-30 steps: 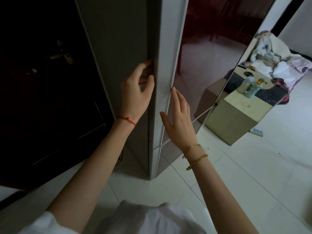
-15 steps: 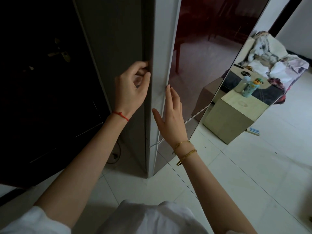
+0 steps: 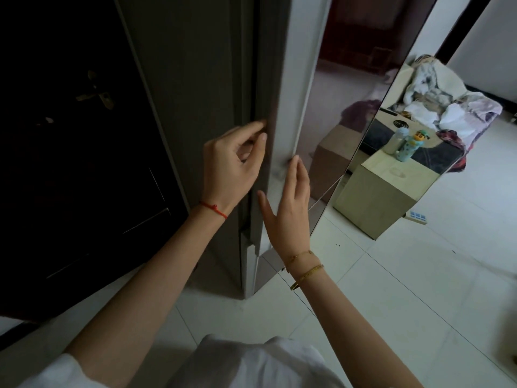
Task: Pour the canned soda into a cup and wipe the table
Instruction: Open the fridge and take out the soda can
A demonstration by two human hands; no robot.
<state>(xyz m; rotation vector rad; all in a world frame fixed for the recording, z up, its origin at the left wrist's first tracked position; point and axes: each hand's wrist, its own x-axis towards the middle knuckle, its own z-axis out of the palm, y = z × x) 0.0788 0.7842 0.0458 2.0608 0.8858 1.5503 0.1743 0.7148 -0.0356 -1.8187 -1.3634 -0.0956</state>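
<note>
A: Where does it stand?

B: The person faces a tall refrigerator (image 3: 195,79) in the upper middle of the frame. The left hand (image 3: 232,166) has its fingers curled into the seam at the door's edge, hooked on the glossy door (image 3: 291,79) rather than gripping anything loose. The right hand (image 3: 291,203) is wide and flat, palm near the door's front edge, holding nothing.

A: And the soda can, the cup?

B: Neither shows. No counter either. My guess is the can is inside, so opening comes first.

A: Risks?

B: The fingers sit in a narrow gap; if the seal gives suddenly, the door may swing out hard toward the low cabinet (image 3: 383,203) at right, which carries a bottle (image 3: 394,141) and a cartoon-topped flask (image 3: 411,147). Or the fingertips slip off the slick edge, and the door stays closed.
</note>
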